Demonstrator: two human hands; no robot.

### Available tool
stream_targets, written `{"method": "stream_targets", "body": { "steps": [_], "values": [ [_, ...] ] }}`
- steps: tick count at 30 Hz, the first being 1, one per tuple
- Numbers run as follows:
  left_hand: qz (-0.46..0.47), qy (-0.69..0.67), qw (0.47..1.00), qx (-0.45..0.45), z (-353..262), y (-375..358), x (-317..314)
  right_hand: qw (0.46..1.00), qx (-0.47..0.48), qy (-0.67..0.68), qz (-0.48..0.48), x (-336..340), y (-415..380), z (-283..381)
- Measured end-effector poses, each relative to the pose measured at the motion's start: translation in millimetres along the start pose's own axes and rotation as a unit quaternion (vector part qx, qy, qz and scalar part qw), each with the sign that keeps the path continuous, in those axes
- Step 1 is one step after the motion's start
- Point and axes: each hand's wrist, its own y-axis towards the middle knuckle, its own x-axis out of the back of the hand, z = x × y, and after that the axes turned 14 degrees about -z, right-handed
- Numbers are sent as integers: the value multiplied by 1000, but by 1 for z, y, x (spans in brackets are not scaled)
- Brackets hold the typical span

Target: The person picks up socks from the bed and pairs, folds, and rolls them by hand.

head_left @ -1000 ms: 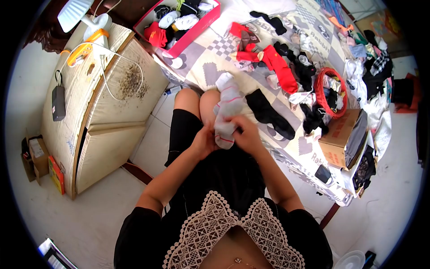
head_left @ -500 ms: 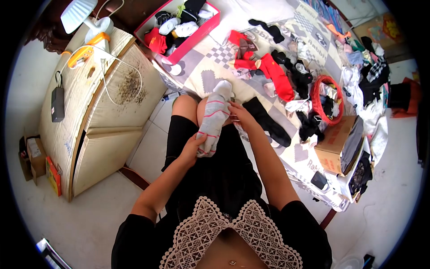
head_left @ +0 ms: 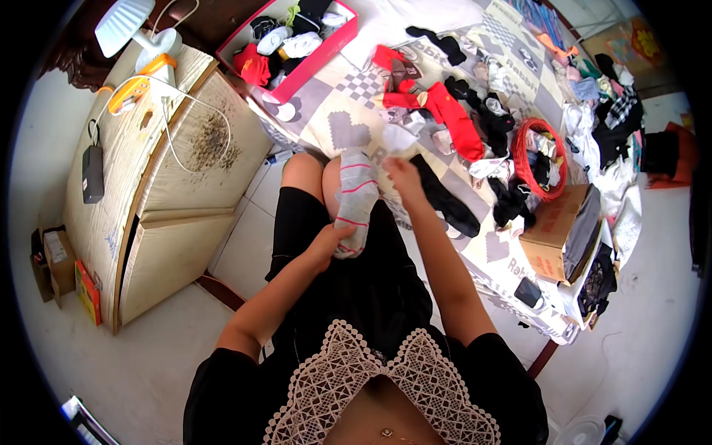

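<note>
My left hand [head_left: 326, 246] is closed round the lower end of a light grey sock [head_left: 357, 194] with pink-red stripes. The sock stands up over my knees, its far end pointing toward the bed. To its right, my right hand [head_left: 403, 178] is apart from the sock, and motion smears its fingers. Just beyond that hand, a soft white piece of cloth [head_left: 399, 138] shows over the bedspread; whether it is a sock I cannot make out. A long black sock [head_left: 446, 197] lies on the bed right of my right hand.
On the bed are a pink-red box [head_left: 315, 59] of socks, red socks [head_left: 454, 122], a red basket [head_left: 519, 163] and a cardboard box [head_left: 552, 233]. Clothes [head_left: 619, 137] are heaped at the right. A wooden cabinet [head_left: 185, 185] with a lamp [head_left: 137, 33] stands left.
My right hand has moved off the striped sock, to the right and away from me. The white patch at the sock's far end is gone; a white piece now shows beyond my right hand.
</note>
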Motion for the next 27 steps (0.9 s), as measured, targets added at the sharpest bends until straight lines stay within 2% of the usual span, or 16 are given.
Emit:
{"method": "stream_targets", "body": {
  "steps": [1,2,4,8,9,10,11,14,17,19,21,22,24,25,26,27],
  "values": [
    [-3,26,1000,-15,1,1,0,999,0,7,43,-11,-7,-5],
    [-6,53,998,-30,2,2,1,999,0,8,45,-21,-10,-8],
    [-15,80,995,-59,6,1,-2,978,162,-128,24,-36,-17,-6],
    [-22,147,983,-110,13,-1,0,958,208,-187,70,-42,-9,21],
    [-21,146,983,-110,14,0,0,988,116,-15,100,-44,-5,23],
    [-27,154,983,-98,14,2,1,979,20,158,126,-45,-2,25],
    [-34,161,983,-87,14,4,2,979,20,157,125,-44,2,25],
    [2,160,984,-84,13,2,2,920,-90,382,24,-40,-9,44],
    [1,187,979,-77,14,1,1,940,-98,325,-20,-43,22,-19],
    [12,189,980,-57,12,2,2,941,-101,318,-55,-44,16,-30],
    [21,188,981,-38,11,2,5,964,-45,244,-100,-47,13,-36],
    [26,180,982,-52,13,1,7,964,-46,243,-98,-46,3,-26],
    [33,172,982,-65,13,1,6,955,-118,266,-52,-40,-11,-6],
    [22,115,991,-59,13,1,5,955,-117,266,-54,-40,0,-26],
    [11,57,997,-52,12,1,4,988,-29,145,-43,-40,12,-51],
    [13,58,997,-51,9,2,3,998,58,22,-31,-41,11,-52]
  ]
}}
